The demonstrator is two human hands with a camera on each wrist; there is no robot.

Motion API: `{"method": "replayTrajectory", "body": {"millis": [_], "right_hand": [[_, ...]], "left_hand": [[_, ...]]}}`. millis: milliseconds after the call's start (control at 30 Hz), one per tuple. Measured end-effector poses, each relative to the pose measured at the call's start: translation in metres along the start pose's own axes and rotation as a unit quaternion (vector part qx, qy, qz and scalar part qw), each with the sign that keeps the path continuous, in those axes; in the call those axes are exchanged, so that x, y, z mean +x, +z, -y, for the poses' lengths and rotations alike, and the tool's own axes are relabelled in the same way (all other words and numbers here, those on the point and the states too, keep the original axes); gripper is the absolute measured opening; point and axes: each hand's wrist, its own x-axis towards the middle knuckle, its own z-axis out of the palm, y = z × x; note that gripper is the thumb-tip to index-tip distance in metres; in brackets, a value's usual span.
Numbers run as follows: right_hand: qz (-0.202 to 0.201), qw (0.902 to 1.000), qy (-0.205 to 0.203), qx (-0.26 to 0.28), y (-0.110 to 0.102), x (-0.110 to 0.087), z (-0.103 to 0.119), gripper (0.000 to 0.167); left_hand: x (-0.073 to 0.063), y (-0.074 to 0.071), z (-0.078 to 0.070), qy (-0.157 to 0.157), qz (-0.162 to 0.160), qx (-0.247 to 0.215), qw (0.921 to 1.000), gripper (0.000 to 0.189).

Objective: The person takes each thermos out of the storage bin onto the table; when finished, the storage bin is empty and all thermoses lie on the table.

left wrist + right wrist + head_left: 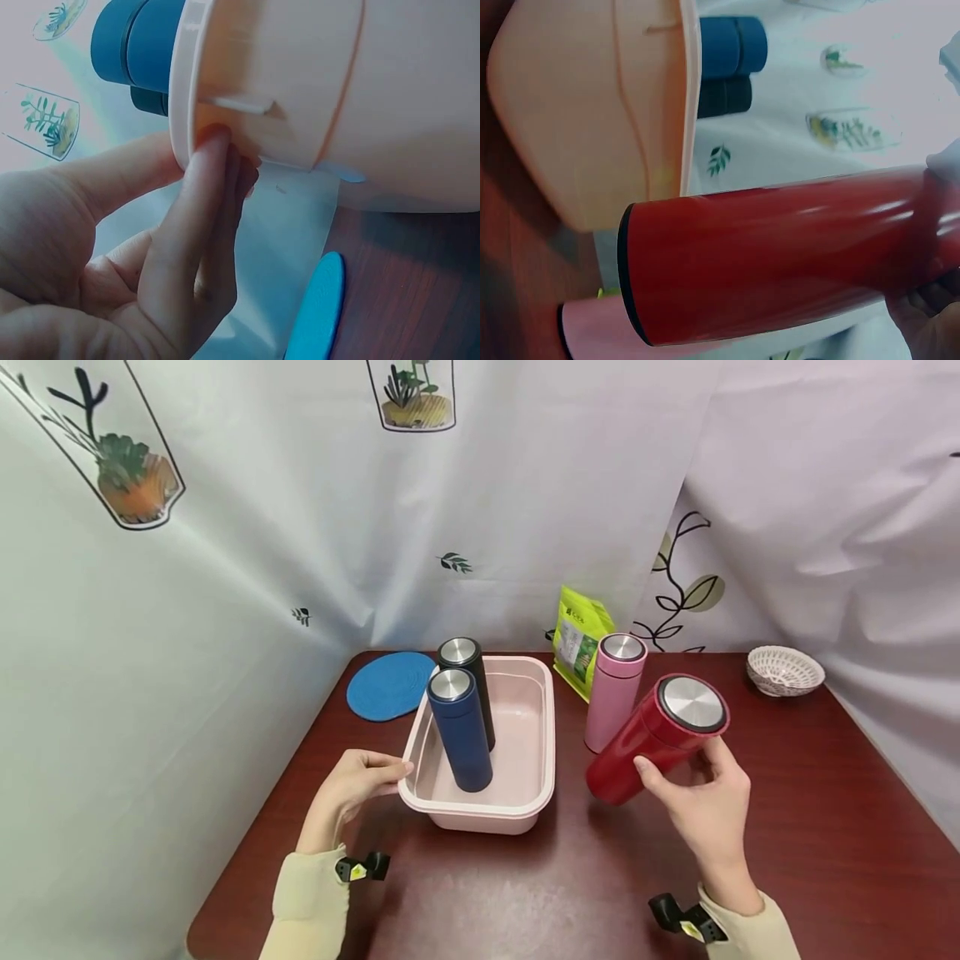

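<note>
In the head view, a pale pink basin (546, 735) has a blue thermos (467, 735) and a black thermos (480, 681) standing in its left part. My left hand (360, 785) pinches the basin's left rim; the left wrist view shows the thumb at the rim and fingers (214, 195) curled beneath it. With my right hand (708, 806) I grip a red thermos (637, 747) near its lid, tilted, right of the basin. Its dark-edged base shows in the right wrist view. Just behind it stands a pink thermos (611, 702).
Behind the pink thermos, a green pouch (577, 643) leans near the patterned curtain. A blue round mat (390, 685) lies at the table's back left. At the back right sits a white woven bowl (784, 672). The dark red table (840, 810) ends at curtains on both sides.
</note>
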Motion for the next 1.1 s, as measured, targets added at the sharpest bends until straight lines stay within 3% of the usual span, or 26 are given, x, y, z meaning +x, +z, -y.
{"method": "replayTrajectory", "body": {"millis": [433,500,833,1100], "right_hand": [[-0.017,0.9944,0.011,-0.104,-0.007,0.022,-0.022,0.054],[-0.019,0.9929,0.011,-0.117,-0.010,0.025,-0.033,0.055],[-0.037,0.9898,0.026,-0.135,-0.014,0.042,-0.050,0.055],[-0.025,0.9886,0.052,-0.139,-0.010,0.053,-0.061,0.056]], "left_hand": [[-0.002,-0.004,0.007,0.006,0.013,-0.007,0.9999,0.041],[-0.002,-0.003,0.007,0.006,0.014,-0.008,0.9999,0.041],[0.003,0.000,0.003,0.017,0.016,-0.014,0.9996,0.044],[0.003,0.001,0.002,0.011,0.012,-0.006,0.9999,0.044]]}}
